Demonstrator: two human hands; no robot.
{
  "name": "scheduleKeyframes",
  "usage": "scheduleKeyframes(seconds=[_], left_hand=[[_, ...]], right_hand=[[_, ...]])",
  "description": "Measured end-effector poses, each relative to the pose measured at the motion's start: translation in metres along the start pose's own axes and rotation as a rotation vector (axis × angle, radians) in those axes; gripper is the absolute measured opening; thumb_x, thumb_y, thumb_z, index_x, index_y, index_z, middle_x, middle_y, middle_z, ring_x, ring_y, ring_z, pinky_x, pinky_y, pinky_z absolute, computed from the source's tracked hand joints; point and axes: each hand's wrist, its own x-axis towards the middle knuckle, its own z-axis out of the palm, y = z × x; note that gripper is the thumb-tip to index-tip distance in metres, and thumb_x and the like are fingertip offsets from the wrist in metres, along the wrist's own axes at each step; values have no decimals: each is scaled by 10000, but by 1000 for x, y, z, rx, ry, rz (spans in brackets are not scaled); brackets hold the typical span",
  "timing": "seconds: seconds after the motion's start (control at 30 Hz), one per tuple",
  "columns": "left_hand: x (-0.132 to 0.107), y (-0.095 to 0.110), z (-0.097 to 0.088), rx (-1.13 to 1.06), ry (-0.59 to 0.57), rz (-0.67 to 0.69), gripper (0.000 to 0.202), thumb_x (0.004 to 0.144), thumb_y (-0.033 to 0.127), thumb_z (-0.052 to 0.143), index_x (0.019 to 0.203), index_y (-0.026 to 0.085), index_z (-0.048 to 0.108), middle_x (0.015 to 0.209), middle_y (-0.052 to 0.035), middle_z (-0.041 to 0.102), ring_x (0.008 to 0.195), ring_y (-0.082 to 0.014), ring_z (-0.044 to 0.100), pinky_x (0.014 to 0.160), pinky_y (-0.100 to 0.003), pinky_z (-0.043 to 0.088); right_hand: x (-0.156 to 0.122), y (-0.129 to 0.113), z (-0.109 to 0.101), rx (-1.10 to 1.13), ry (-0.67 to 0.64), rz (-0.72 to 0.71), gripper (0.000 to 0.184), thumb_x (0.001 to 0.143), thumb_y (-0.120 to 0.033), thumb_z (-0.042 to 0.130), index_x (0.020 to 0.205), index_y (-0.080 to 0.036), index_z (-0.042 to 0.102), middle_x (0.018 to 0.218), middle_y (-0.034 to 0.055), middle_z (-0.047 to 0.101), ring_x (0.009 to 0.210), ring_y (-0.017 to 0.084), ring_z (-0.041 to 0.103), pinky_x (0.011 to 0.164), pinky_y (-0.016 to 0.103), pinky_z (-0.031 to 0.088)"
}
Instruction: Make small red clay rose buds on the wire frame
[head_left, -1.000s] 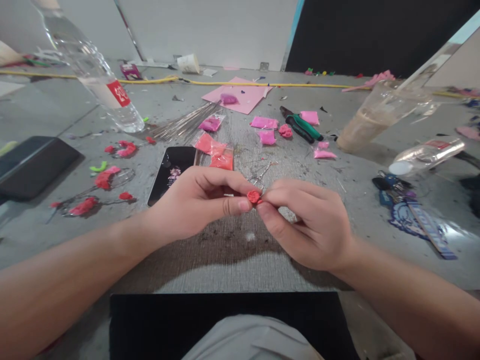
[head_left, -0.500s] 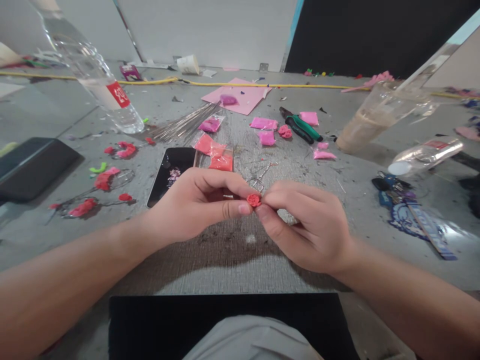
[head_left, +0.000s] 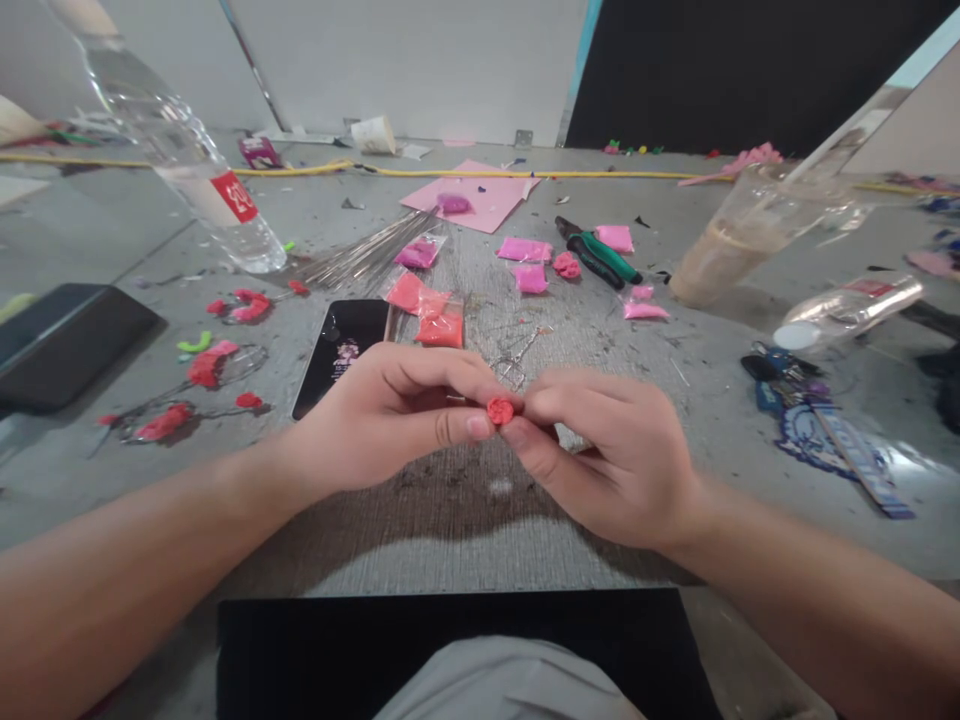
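Red rosette takes shape between two hands

The red rosette [head_left: 500,411] sits at the fingertips, above the table [head_left: 420,555]. The left hand [head_left: 390,415] grips it between thumb and forefinger; the right hand [head_left: 615,450] has thumb and forefinger closed on its right edge. Its folded, petal-like layers suggest the shaping is well along, though whether it is finished cannot be told. No wire can be made out on it. Just beyond lies a twisted wire piece [head_left: 514,368], mostly bare. To the left, wire loops carry red clay pieces [head_left: 166,422], so several parts look already made. Farther back, red packets [head_left: 439,325] and pink packets [head_left: 531,279] hold unused material, near a loose pink rosette [head_left: 566,265], green-handled pliers [head_left: 609,260] and a wire bundle [head_left: 360,252].

Little writing is legible. The blue-and-white tag [head_left: 862,465] on the right bears large blue letters, too distorted to read surely. The phone [head_left: 337,350] shows a small picture and blurred text. The lying bottle [head_left: 851,308] has a red label, unreadable; the standing bottle's red label [head_left: 234,196] carries white characters I cannot make out. The purple box [head_left: 259,152] at the back is too small to read.
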Motion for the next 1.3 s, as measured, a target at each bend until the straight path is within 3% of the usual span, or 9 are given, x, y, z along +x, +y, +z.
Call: scheduleKeyframes(seconds=[0.2,0.53,0.7,0.8,0.87,0.97,1.1,1.3], left_hand=[[1,2,-1,63,-61,34,180,966,141,697,1057,236,819,942,-27,750,822,-114,677,750,-210,585],[1,1,-1,-35,-76,-76,131,984,216,681,973,200,811,860,-59,724,786,-152,660,726,-272,580],[3,1,-5,-51,-98,-107,102,955,259,728,963,191,803,823,-48,719,732,-141,648,708,-269,570],[9,0,-12,130,-196,-94,85,942,201,720,976,182,795,894,-67,753,804,-163,692,750,-276,579],[13,-2,-17,357,-335,-53,113,944,193,705,1007,187,799,942,-80,767,859,-180,711,780,-275,572],[14,-8,-23,684,-443,2,198,997,198,611,1058,211,799,985,-79,756,894,-187,707,809,-273,542],[11,-14,-25,948,-501,63,271,1031,211,543,1123,206,798,992,-82,729,875,-190,680,778,-278,513],[10,-13,-26,1054,-490,37,385,1020,155,464,1276,224,743,967,-72,683,825,-184,648,735,-282,500]], right_hand=[[0,1,-1,-19,13,-23,261,989,-180,656,741,-176,571,652,-23,565,599,82,495,572,203,427],[2,-3,-5,-28,-49,-63,218,984,-204,669,779,-184,597,669,-3,615,612,97,518,565,225,435],[4,-4,-9,-35,-6,-32,199,961,-163,639,771,-205,597,629,-8,593,581,111,521,550,249,444],[5,0,-11,-70,82,19,229,971,-159,602,751,-225,611,602,-5,608,560,125,546,532,274,435],[6,4,-12,-106,142,60,269,977,-169,586,716,-229,611,576,-2,605,551,134,556,521,291,422],[7,10,-11,-144,156,109,296,976,-193,586,682,-228,600,562,0,598,543,139,548,521,304,408],[7,15,-7,-147,127,108,308,954,-176,592,649,-211,560,552,-16,547,532,118,484,533,288,383],[8,18,-6,-161,100,128,325,951,-171,586,633,-200,527,549,-31,491,533,103,435,537,275,347]])
